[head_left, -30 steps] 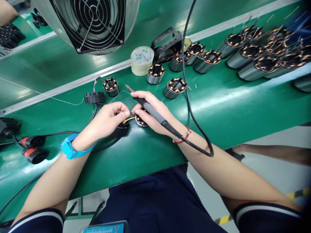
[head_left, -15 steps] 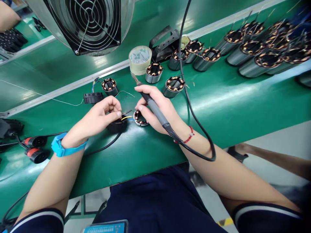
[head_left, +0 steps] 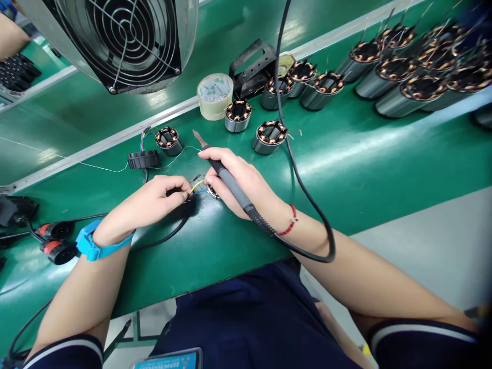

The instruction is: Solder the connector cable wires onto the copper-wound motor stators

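My left hand (head_left: 154,202) is closed, thumb and forefinger pinched at the end of a yellow wire (head_left: 197,185). Below those fingers is a black round cap (head_left: 187,206), mostly hidden, with a black cable (head_left: 169,234) running from it. A blue wire (head_left: 200,191) leads from there to a copper-wound motor stator (head_left: 212,192). My right hand (head_left: 249,184) grips a soldering iron (head_left: 233,188), its tip pointing up and left, away from the wires. The fingertips of that hand are at the stator and cover most of it.
A fan (head_left: 128,31) hangs over the back left. Behind my hands stand a tape roll (head_left: 215,97), a stator (head_left: 169,142) and another black cap (head_left: 143,160). Several stators (head_left: 400,77) crowd the right. The iron's cord (head_left: 294,159) loops across. Connectors (head_left: 59,251) lie left.
My left fingers have shifted slightly down and now pinch by the yellow wire, which bows upward. My right hand with the soldering iron has moved left, covering more of the stator. The view has shifted slightly.
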`<state>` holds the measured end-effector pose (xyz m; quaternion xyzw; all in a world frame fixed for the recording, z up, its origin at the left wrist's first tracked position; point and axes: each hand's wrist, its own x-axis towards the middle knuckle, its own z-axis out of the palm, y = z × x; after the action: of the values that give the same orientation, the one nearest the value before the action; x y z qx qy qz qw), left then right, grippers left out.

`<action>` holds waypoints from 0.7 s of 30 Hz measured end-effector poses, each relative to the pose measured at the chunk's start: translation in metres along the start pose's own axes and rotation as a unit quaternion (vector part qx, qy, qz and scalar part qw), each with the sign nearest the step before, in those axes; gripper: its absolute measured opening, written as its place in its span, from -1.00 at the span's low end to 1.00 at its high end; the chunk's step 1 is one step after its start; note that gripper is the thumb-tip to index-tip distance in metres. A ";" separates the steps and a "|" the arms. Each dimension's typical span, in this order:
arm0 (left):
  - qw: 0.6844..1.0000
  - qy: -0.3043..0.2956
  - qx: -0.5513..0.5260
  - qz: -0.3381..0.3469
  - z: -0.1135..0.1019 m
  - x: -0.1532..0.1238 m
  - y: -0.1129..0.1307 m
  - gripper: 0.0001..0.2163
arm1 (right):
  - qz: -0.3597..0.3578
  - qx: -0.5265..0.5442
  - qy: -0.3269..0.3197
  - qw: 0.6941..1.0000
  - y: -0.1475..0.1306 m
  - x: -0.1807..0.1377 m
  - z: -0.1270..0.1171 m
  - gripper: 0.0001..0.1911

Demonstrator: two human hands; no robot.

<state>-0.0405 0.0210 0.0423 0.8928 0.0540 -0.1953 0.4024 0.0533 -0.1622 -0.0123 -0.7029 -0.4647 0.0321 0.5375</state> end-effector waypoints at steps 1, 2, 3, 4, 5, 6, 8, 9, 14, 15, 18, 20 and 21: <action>1.000 -0.003 -0.025 -0.014 0.000 0.001 -0.001 -0.87 | -0.001 -0.003 0.000 1.000 0.000 0.000 0.000 -0.61; 0.998 -0.003 -0.051 -0.025 0.000 0.001 -0.001 -0.87 | -0.002 -0.007 -0.002 1.000 0.001 0.000 0.000 -0.61; 0.997 -0.001 -0.075 -0.031 0.000 0.002 -0.002 -0.86 | -0.003 -0.011 -0.004 1.000 0.001 0.000 0.000 -0.61; 0.995 0.003 -0.096 -0.034 0.000 0.002 -0.003 -0.85 | -0.004 -0.014 -0.007 1.000 0.002 0.000 0.000 -0.62; 0.993 0.007 -0.113 -0.036 0.001 0.003 -0.004 -0.84 | -0.005 -0.016 -0.011 1.000 0.003 0.000 0.000 -0.62; 0.991 0.013 -0.129 -0.038 0.001 0.003 -0.004 -0.82 | -0.005 -0.017 -0.014 1.000 0.004 0.001 0.000 -0.62; 0.986 0.031 -0.155 -0.048 0.004 0.005 -0.005 -0.79 | -0.007 -0.019 -0.018 1.000 0.005 0.001 -0.001 -0.62; 0.984 0.044 -0.164 -0.053 0.005 0.007 -0.005 -0.78 | -0.010 -0.020 -0.020 1.000 0.006 0.002 -0.001 -0.62; 0.976 0.115 -0.176 -0.049 0.014 0.013 0.002 -0.80 | -0.036 -0.037 -0.030 0.998 0.005 0.002 -0.004 -0.64; 0.975 0.130 -0.175 -0.047 0.017 0.014 0.005 -0.80 | -0.044 -0.042 -0.030 0.998 0.005 0.002 -0.005 -0.64; 0.969 0.172 -0.171 -0.043 0.023 0.017 0.013 -0.83 | -0.053 -0.055 -0.018 0.997 0.005 0.003 -0.007 -0.61; 0.967 0.187 -0.166 -0.037 0.026 0.018 0.017 -0.83 | -0.045 -0.058 -0.013 0.997 0.006 0.003 -0.008 -0.59; 0.968 0.190 -0.163 -0.033 0.027 0.018 0.017 -0.83 | -0.043 -0.058 -0.010 0.997 0.006 0.003 -0.008 -0.59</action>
<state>-0.0281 -0.0118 0.0313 0.8334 0.1902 -0.0244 0.5184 0.0634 -0.1663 -0.0126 -0.7119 -0.5008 -0.0103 0.4922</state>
